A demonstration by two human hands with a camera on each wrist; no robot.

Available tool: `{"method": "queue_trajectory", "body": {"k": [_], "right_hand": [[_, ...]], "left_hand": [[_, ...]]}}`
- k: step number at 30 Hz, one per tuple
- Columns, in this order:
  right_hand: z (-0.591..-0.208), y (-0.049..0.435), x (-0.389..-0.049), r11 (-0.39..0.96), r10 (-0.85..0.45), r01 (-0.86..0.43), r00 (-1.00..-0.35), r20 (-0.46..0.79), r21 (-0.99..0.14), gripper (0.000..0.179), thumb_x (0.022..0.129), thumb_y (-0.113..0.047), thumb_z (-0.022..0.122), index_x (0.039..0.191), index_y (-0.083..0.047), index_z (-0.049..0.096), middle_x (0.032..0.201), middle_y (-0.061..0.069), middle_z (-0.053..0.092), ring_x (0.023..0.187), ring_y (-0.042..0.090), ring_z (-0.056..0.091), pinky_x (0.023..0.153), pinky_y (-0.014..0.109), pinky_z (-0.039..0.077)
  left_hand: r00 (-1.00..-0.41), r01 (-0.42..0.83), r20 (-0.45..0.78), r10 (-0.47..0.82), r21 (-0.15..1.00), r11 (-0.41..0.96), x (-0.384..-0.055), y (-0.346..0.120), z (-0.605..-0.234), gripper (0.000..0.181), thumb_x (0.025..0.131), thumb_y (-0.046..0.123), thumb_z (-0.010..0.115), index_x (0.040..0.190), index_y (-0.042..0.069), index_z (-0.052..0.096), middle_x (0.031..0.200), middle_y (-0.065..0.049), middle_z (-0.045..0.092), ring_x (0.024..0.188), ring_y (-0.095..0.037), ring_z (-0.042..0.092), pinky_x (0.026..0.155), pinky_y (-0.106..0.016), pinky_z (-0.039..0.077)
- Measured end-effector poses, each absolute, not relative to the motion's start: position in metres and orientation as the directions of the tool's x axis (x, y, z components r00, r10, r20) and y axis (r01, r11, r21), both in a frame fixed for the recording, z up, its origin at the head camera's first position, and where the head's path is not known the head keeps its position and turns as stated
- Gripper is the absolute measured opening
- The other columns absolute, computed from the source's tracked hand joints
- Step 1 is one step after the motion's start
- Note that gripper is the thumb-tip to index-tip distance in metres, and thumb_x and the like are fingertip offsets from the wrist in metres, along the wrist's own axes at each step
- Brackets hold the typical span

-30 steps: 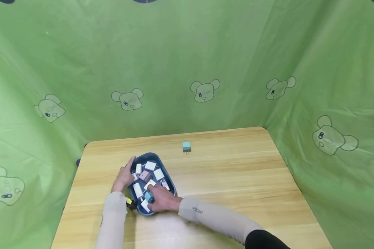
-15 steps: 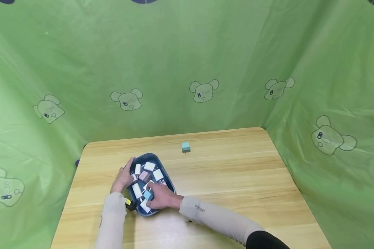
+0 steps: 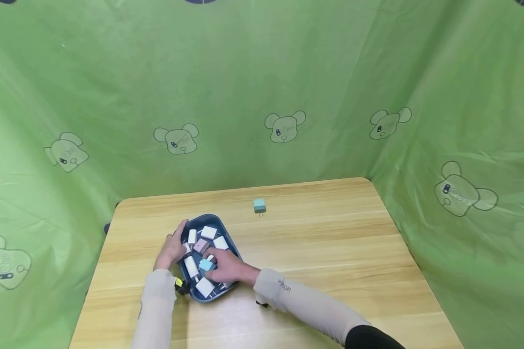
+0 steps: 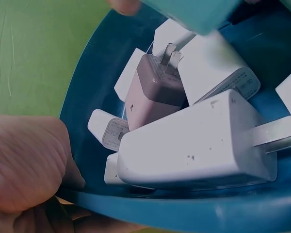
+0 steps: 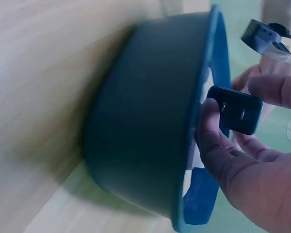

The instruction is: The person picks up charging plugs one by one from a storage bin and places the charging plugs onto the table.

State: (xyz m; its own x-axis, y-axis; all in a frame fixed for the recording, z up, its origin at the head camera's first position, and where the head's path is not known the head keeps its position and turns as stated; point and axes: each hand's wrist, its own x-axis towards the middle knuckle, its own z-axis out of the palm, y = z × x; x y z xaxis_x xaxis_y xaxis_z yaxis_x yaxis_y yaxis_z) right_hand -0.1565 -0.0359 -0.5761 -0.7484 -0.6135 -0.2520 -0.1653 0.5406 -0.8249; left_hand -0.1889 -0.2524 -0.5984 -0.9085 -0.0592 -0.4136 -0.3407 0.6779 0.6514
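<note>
On the left, here's the left hand [image 3: 172, 249] gripping the side of the tub [image 5: 140, 107], thumb inside, other fingers outside. Into the tub we go: white plugs [image 3: 191, 267] and a pink plug [image 3: 201, 245], packed close. And over them, the blue plug [image 3: 206, 266], pinched in the fingers of the right hand [image 3: 228, 266]! It sits left of that hand's palm, prongs facing the right wrist camera; its long axis we can't make out. Further right, well apart on the desk [image 3: 332, 252], we've got a lone teal plug [image 3: 259, 205], prongs towards us, nearer the right hand than the left. Between the two plugs stands the tub's right rim.
</note>
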Motion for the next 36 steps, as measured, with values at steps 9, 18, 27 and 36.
{"method": "queue_trajectory", "body": {"k": [9, 18, 27, 36], "right_hand": [[-0.568, -0.034, -0.166, 0.513, -0.574, -0.134, -0.788, -0.222, -0.848, 0.029, 0.085, -0.016, 0.071, 0.114, -0.015, 0.066, 0.087, -0.001, 0.061, 0.069, 0.007, 0.050, 0.061, 0.021, 0.045], [-0.558, -0.026, -0.178, 0.423, -0.480, 0.123, -0.810, -0.337, -0.898, 0.027, 0.084, -0.015, 0.077, 0.110, -0.012, 0.068, 0.087, 0.008, 0.062, 0.070, 0.026, 0.073, 0.073, 0.047, 0.062], [-0.551, -0.013, -0.203, 0.337, -0.422, 0.228, -0.831, -0.363, -0.914, 0.032, 0.086, -0.018, 0.077, 0.116, -0.010, 0.067, 0.088, 0.004, 0.066, 0.070, 0.015, 0.064, 0.074, 0.039, 0.062], [-0.542, 0.008, -0.228, 0.292, -0.358, 0.274, -0.857, -0.370, -0.916, 0.042, 0.088, -0.021, 0.076, 0.127, -0.011, 0.065, 0.098, 0.007, 0.075, 0.075, 0.019, 0.069, 0.072, 0.032, 0.060]], "left_hand": [[-0.905, -0.346, -0.422, -0.060, 0.645, 0.681, -0.189, -0.251, -0.600, 0.091, 0.089, -0.007, 0.050, 0.163, 0.029, 0.012, 0.150, -0.039, 0.029, 0.118, -0.050, 0.052, 0.101, -0.068, 0.047], [-0.907, -0.342, -0.417, -0.063, 0.642, 0.686, -0.189, -0.251, -0.597, 0.091, 0.089, -0.006, 0.050, 0.163, 0.030, 0.011, 0.152, -0.041, 0.025, 0.125, -0.058, 0.049, 0.103, -0.072, 0.044], [-0.911, -0.334, -0.407, -0.065, 0.638, 0.694, -0.190, -0.251, -0.598, 0.091, 0.089, -0.006, 0.050, 0.163, 0.029, 0.012, 0.153, -0.041, 0.026, 0.125, -0.057, 0.049, 0.102, -0.071, 0.045], [-0.907, -0.348, -0.416, -0.070, 0.643, 0.682, -0.190, -0.251, -0.597, 0.091, 0.089, -0.006, 0.050, 0.163, 0.031, 0.011, 0.153, -0.040, 0.025, 0.126, -0.057, 0.048, 0.103, -0.071, 0.044]]}}
